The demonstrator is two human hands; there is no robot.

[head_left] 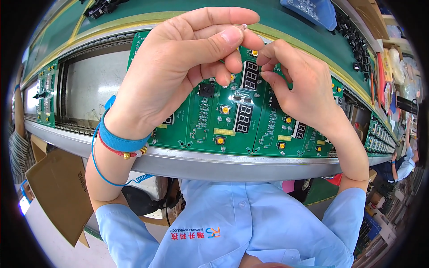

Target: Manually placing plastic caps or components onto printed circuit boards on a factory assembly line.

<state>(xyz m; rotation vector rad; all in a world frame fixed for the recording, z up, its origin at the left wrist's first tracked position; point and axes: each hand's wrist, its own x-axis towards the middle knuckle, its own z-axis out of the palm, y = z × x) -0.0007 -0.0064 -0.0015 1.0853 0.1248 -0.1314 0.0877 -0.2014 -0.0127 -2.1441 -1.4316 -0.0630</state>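
My left hand (pixel 183 58) is raised over a green circuit board (pixel 178 134), its thumb and a finger pinching a small clear LED (pixel 243 27). Another tiny clear piece shows just below its lower fingertips. My right hand (pixel 299 80) reaches down to the board, thumb and fingers curled together beside a black digit display (pixel 251 75); what they pinch, if anything, is too small to make out. Below that sits a second digit display (pixel 243 118). Yellow-orange buttons (pixel 225 109) and small clear LEDs dot the board. My left hand and wrist hide part of it.
The board rests on a conveyor rail (pixel 214 165) along the bench's near side. More boards lie at the left (pixel 47 94) and right (pixel 382 138). A blue bin (pixel 313 13) of clear parts stands far right, near black components (pixel 353 44). A coiled blue cord (pixel 143 178) hangs from my left wristband.
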